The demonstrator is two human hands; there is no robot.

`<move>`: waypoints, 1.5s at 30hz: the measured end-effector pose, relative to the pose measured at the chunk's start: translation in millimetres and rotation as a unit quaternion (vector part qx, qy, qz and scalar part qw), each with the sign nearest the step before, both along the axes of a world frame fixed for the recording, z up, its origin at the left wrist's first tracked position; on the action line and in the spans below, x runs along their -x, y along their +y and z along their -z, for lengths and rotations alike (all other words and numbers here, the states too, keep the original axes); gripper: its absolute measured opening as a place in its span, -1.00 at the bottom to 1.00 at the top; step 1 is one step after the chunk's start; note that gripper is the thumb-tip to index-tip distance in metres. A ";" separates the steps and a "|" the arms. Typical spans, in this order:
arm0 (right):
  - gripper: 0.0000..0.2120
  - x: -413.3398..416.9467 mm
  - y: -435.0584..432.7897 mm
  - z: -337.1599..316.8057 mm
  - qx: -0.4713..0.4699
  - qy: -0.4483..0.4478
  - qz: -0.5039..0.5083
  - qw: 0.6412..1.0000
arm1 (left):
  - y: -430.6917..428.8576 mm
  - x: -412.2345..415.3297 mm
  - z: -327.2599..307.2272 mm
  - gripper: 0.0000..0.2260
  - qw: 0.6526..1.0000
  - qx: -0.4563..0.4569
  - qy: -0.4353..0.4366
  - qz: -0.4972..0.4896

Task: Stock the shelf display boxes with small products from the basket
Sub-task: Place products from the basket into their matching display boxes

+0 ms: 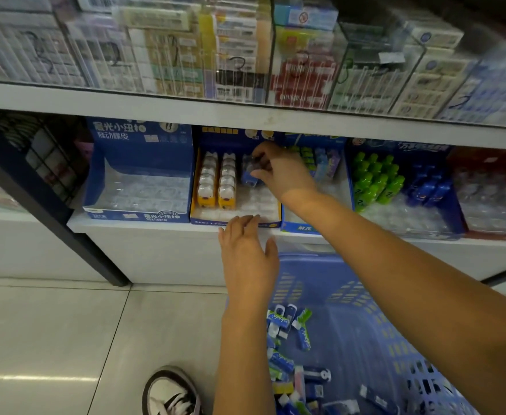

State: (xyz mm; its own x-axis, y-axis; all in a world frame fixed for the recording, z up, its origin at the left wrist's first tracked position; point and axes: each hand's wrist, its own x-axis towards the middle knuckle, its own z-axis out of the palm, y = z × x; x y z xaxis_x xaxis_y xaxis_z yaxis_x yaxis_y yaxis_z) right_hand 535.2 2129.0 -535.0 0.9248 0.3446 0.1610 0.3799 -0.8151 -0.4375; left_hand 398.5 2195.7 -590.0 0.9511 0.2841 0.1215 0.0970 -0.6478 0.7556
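The right hand [278, 169] is pinching a small blue product [250, 175] between its fingers, near the middle of the frame. The top of this product is blurry and partly hidden by the fingers, so its shape is hard to make out. The hand is holding it over the right side of a blue display box [235, 218] on the lower shelf [144, 227]. Two rows of yellow and white products [217, 181] are standing in the left side of that same box.

The left hand [247, 256] is reaching up just below, with its fingers spread wide and holding nothing. Its fingertips are touching the front edge of the box.

To the left, another blue box [139, 175] is showing only its clear tray. To the right, green bottles [375, 179] are standing in a third box.

At the lower right, a blue basket [350, 295] is sitting on the floor, cut off by the frame edge. Small blue and green products [287, 330] are lying in it, partly hidden behind the left arm. The upper shelf is too blurry to read. A shoe [171, 393] is peeking in at the bottom.
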 end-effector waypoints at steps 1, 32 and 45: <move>-0.69 -1.1 1.4 2.5 0.017 0.000 -0.007 1.000 | 0.7 -1.0 1.0 -0.59 1.000 -0.001 -0.002 0.000; -0.76 200.8 -259.6 203.2 0.289 0.569 -0.121 0.760 | -144.2 85.5 132.9 -0.82 0.753 -0.144 0.456 0.453; -0.60 203.6 -244.2 233.7 0.407 0.583 -0.245 0.659 | -143.7 104.5 174.2 -0.53 0.758 -0.174 0.472 0.415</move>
